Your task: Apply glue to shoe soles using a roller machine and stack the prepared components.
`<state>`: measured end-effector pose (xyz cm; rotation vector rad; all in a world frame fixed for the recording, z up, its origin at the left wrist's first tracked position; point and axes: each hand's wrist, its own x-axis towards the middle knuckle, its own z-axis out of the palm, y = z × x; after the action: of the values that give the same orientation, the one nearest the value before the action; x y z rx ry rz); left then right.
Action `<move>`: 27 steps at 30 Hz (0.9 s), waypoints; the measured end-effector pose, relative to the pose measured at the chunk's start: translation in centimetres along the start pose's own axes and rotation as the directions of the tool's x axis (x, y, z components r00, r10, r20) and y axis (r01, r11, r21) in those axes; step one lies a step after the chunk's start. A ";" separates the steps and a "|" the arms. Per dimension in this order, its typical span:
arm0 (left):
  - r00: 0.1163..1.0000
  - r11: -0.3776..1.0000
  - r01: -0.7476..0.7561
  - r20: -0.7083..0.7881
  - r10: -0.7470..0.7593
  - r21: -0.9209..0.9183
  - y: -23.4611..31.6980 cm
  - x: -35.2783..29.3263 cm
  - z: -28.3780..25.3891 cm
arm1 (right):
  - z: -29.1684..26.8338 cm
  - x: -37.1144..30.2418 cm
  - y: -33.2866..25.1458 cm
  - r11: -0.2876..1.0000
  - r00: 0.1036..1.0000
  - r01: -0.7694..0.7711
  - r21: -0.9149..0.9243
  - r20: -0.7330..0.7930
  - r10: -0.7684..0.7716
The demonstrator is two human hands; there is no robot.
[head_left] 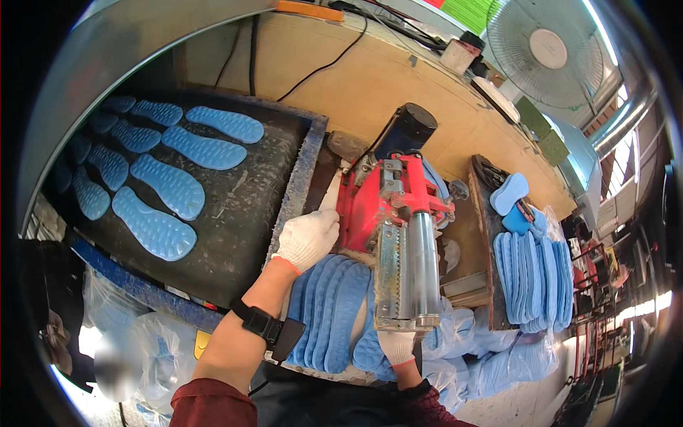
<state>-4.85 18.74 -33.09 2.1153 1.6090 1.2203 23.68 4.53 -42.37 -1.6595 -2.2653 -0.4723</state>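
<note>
My left hand (309,238), in a white knit glove, is at the left side of a red machine (370,206) with metal rollers. Its fingers are closed on a thin pale flat piece (331,192) that sticks up beside the machine. My right hand (398,346), gloved too, reaches under the front end of the steel roller (422,270); its fingers are hidden there. Between my forearms, a row of blue insoles (331,309) stands on edge. More blue insoles with raised bumps (167,178) lie spread over a black conveyor belt (235,213) at the left.
The belt has a worn blue metal frame (302,164). A dark motor (413,124) rises behind the machine. At the right, a board (487,249) bears a stack of blue insoles (530,277). Plastic bags of blue pieces (491,359) lie below. A fan (548,50) stands at the far right.
</note>
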 end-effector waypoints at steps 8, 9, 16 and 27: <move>1.000 1.000 -0.001 -0.008 0.001 -0.014 -0.1 0.1 0.0 | -0.2 -0.1 0.0 0.996 0.996 -0.050 0.071 0.079 0.044; 1.000 1.000 0.000 0.006 0.000 -0.003 -0.1 0.1 -0.1 | -0.2 -0.1 0.0 0.995 0.997 -0.055 0.089 0.059 0.050; 0.994 0.992 0.100 -0.045 -0.104 -0.080 0.5 0.1 -0.5 | 0.0 -0.2 0.1 0.995 0.980 -0.098 0.036 0.176 0.090; 0.993 0.993 0.117 0.030 -0.117 -0.017 0.2 0.7 -0.8 | 0.3 -0.5 0.5 0.992 0.978 -0.100 0.070 0.189 0.085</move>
<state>-5.24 19.02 -32.13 1.9871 1.6763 1.1577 24.28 4.43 -42.83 -1.8271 -2.2879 -0.2106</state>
